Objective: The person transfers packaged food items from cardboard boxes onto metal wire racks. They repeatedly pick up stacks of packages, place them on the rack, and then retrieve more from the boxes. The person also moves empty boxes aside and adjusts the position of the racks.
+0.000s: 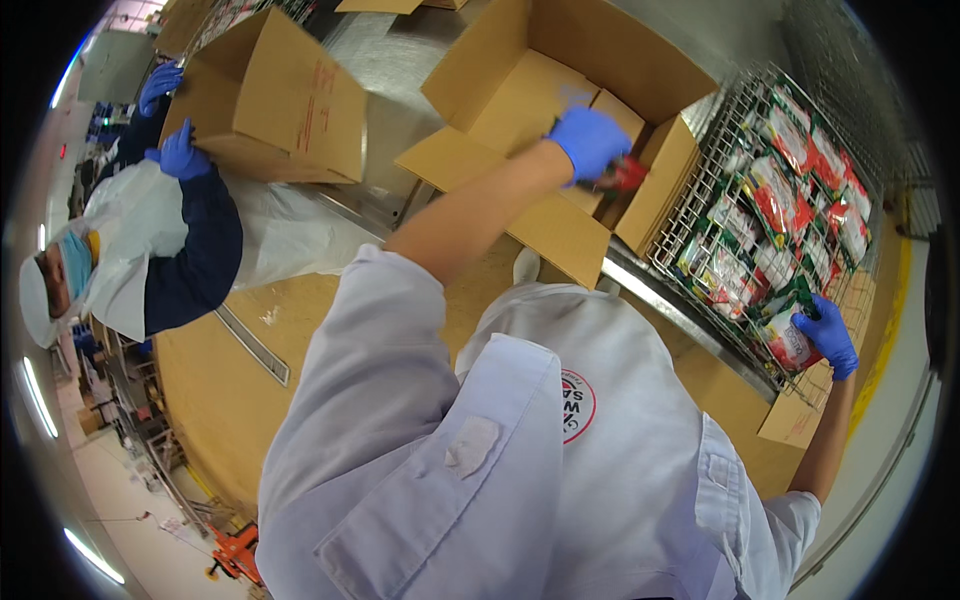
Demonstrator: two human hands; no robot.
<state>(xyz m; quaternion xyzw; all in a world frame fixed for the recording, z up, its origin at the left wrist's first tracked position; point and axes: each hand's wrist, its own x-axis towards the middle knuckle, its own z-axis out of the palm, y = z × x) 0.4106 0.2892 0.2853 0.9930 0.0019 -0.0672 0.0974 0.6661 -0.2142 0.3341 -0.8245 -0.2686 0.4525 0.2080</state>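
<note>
My left hand (592, 142), blue-gloved and blurred, is over an open cardboard box (499, 165), holding a red and dark packet (624, 174) that is also blurred. At the right, my right hand (825, 337), also gloved in blue, grips a red, white and green plastic pouch (791, 337) at the near corner of a wire basket (694, 202). Several similar pouches (776, 195) lie in rows in the basket. Inner cardboard flaps or dividers show in the box.
A co-worker (187, 247) at the left, in a mask and blue gloves, holds another open cardboard box (292, 105). Both boxes are on a metal table (382, 67). A cardboard piece (787, 420) lies below the basket; an orange wheeled device (236, 555) stands at the lower left.
</note>
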